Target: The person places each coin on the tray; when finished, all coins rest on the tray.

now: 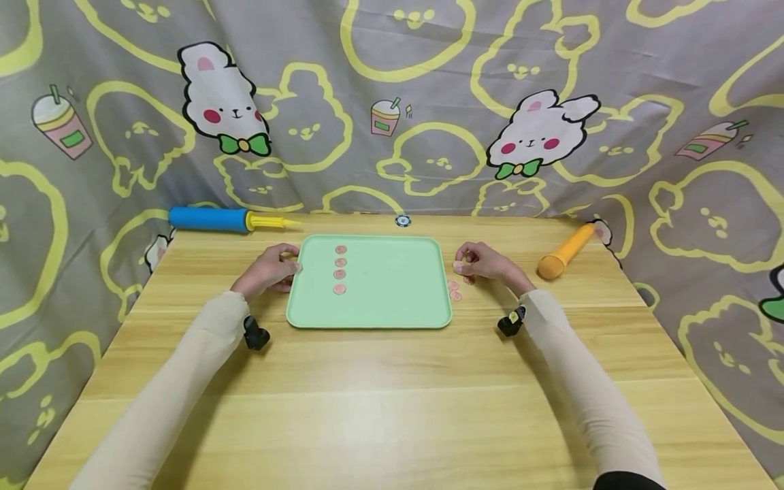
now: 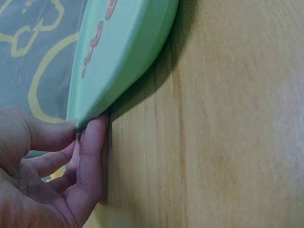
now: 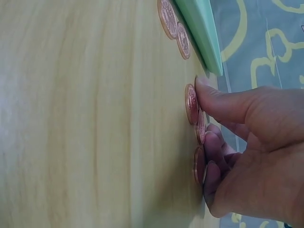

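Note:
A light green tray (image 1: 398, 322) lies on the table with a column of several copper coins (image 1: 339, 274) along its left part. My left hand (image 1: 272, 269) pinches the tray's left rim, thumb on top and fingers below in the left wrist view. Beside the tray's right edge, my right hand (image 1: 480, 260) has bent fingers down at loose coins. In the right wrist view, its thumb tip is right at one coin (image 3: 191, 103) and its curled fingers are close to another coin (image 3: 198, 165); I cannot tell whether it pinches one. Two more coins (image 1: 453, 290) lie nearer the tray.
A blue and yellow hand pump (image 1: 211, 219) lies at the back left, and an orange toy microphone (image 1: 566, 252) at the back right. Behind the tray, a small round chip-like disc (image 1: 403, 220) sits by the patterned curtain (image 1: 367, 88).

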A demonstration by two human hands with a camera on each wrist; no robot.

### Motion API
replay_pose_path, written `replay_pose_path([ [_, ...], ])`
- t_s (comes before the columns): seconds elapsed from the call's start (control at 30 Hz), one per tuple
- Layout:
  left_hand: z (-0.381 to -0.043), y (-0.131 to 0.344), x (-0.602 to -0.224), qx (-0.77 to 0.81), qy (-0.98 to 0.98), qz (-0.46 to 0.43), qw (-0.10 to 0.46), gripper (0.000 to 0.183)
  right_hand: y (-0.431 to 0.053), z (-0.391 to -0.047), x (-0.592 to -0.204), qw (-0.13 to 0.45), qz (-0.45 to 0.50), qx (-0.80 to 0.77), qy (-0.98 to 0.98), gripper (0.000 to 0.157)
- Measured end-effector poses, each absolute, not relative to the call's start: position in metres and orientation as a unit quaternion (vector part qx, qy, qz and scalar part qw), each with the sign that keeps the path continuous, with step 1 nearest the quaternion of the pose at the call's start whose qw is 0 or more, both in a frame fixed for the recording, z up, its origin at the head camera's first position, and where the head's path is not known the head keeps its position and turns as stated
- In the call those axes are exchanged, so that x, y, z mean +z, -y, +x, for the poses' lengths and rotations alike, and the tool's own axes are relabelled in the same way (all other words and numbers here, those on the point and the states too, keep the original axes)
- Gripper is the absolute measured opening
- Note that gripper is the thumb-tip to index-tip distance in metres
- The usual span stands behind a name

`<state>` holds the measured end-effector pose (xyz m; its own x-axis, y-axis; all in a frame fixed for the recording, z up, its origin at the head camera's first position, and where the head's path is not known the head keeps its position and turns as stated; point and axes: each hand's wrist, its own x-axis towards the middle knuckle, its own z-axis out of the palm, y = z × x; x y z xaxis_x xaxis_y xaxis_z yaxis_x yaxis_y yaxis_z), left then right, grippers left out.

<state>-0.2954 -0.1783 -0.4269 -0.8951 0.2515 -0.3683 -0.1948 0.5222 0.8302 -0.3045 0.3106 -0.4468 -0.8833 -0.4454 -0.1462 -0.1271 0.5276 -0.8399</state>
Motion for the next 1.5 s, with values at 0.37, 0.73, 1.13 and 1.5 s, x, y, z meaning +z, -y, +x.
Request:
replay_pose_path([
  [0.37,-0.298,0.181,-0.425,0.475,-0.85,0.008,0.227,0.055,-0.29,-0.301,-0.442,0.164,-0.07,-0.448,-0.876,0.011],
  [0.73,-0.299,0.182,-0.427,0.48,-0.847,0.009,0.227,0.055,-0.287,-0.308,-0.433,0.215,-0.014,-0.434,-0.875,0.013],
  [1.13,-0.296,0.177,-0.426,0.478,-0.849,0.009,0.225,0.054,-0.282,-0.308,-0.426,0.164,0.034,-0.408,-0.897,0.016],
  [1.5,-0.297,0.179,-0.426,0.489,-0.842,0.016,0.229,0.054,-0.252,-0.297,-0.408,0.045,-0.053,-0.381,-0.922,0.021],
])
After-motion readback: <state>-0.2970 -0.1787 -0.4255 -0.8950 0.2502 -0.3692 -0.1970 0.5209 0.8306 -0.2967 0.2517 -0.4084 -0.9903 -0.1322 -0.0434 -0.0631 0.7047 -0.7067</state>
